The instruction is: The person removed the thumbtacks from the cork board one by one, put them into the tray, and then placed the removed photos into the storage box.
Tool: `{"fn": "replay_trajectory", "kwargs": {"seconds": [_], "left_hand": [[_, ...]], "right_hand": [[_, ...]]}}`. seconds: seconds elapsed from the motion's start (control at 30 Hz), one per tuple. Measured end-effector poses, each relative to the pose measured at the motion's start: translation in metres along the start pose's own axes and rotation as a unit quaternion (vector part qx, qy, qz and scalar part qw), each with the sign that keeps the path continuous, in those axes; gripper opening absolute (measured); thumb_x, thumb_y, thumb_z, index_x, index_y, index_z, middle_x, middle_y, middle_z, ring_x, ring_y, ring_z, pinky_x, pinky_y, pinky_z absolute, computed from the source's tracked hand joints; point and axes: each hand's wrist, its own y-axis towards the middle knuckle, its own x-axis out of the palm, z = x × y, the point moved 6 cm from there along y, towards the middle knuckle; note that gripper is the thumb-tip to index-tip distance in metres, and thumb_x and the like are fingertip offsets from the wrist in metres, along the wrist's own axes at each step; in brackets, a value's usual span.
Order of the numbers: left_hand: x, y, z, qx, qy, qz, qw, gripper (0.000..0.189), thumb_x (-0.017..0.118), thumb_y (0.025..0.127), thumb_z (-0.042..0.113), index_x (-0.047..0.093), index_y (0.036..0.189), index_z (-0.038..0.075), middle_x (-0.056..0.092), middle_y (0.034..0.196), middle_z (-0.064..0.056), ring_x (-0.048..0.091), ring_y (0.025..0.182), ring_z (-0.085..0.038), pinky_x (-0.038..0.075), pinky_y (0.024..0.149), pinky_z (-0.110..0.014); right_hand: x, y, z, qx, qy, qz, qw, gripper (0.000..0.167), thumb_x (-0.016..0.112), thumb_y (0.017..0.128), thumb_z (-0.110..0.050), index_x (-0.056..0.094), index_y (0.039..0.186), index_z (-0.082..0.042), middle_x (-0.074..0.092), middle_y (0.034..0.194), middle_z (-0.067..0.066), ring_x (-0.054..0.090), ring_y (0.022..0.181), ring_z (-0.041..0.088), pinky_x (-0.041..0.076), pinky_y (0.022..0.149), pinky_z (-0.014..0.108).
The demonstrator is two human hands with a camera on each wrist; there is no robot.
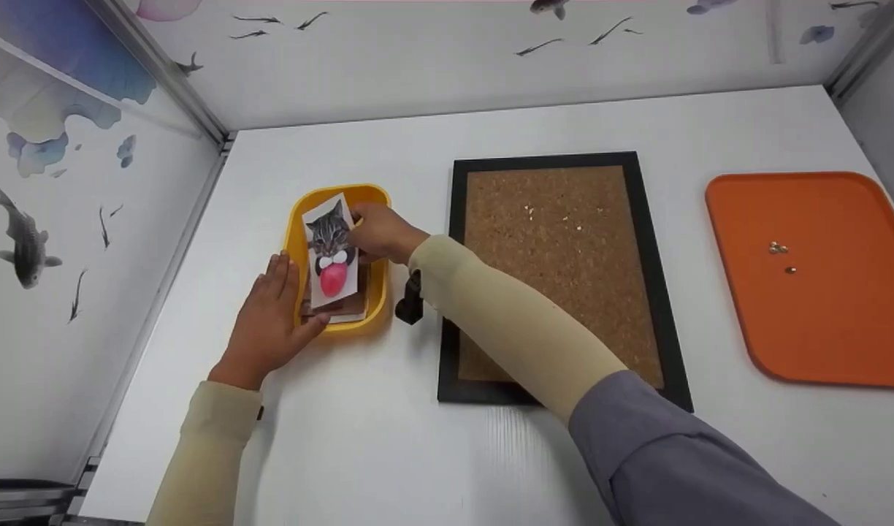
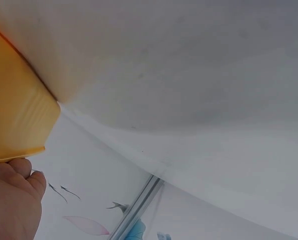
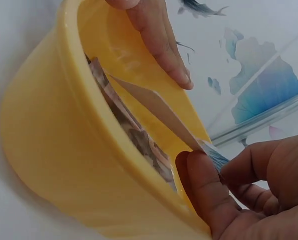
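A photo card (image 1: 331,252) with a cat's face and a pink balloon-like shape is pinched at its right edge by my right hand (image 1: 386,232). The card tilts up out of a yellow plastic bin (image 1: 377,310), and more printed cards (image 3: 131,122) lie inside below it. In the right wrist view the right hand (image 3: 243,187) has thumb and fingers on either side of the card's edge. My left hand (image 1: 268,321) rests against the bin's left rim, fingers straight and thumb reaching toward its near corner. The left wrist view shows the bin's outer wall (image 2: 19,100) above the left fingers.
A black-framed cork board (image 1: 556,277) lies in the middle of the white table, under the right forearm, with small bright specks on its surface. An orange tray (image 1: 827,321) sits at the right, holding several small metallic pieces (image 1: 779,249). Printed wall panels enclose the back and left.
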Motion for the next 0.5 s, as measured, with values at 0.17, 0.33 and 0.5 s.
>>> {"fn": "replay_trajectory", "kwargs": {"seconds": [0.17, 0.33, 0.5], "left_hand": [[-0.0008, 0.001, 0.0002, -0.001, 0.003, -0.004, 1.0, 0.099, 0.054, 0.093, 0.06, 0.011, 0.157, -0.001, 0.008, 0.165, -0.016, 0.003, 0.152, -0.032, 0.012, 0.119, -0.051], [-0.0019, 0.0006, -0.0009, -0.005, 0.005, -0.011, 0.9999, 0.098, 0.052, 0.094, 0.061, 0.013, 0.157, -0.002, 0.008, 0.165, -0.017, 0.003, 0.152, -0.032, 0.012, 0.119, -0.051], [-0.0004, 0.0007, -0.0009, -0.007, 0.005, -0.018, 0.9998, 0.098, 0.048, 0.095, 0.063, 0.011, 0.157, -0.002, 0.005, 0.165, -0.016, 0.001, 0.152, -0.031, 0.011, 0.119, -0.05]], "right_hand": [[0.005, 0.0002, -0.001, -0.001, -0.014, 0.009, 0.9999, 0.018, 0.061, 0.097, -0.005, 0.056, 0.114, -0.004, 0.062, 0.104, 0.01, 0.067, 0.087, 0.019, 0.058, 0.08, 0.034], [0.0069, -0.001, -0.0031, -0.005, -0.061, 0.015, 0.998, 0.014, 0.062, 0.097, -0.006, 0.055, 0.11, -0.004, 0.062, 0.101, 0.009, 0.067, 0.088, 0.022, 0.058, 0.081, 0.034], [0.0074, -0.0026, -0.0039, -0.014, -0.136, 0.012, 0.9905, 0.011, 0.062, 0.097, -0.009, 0.055, 0.105, -0.006, 0.06, 0.094, 0.007, 0.063, 0.083, 0.02, 0.058, 0.074, 0.027]]}}
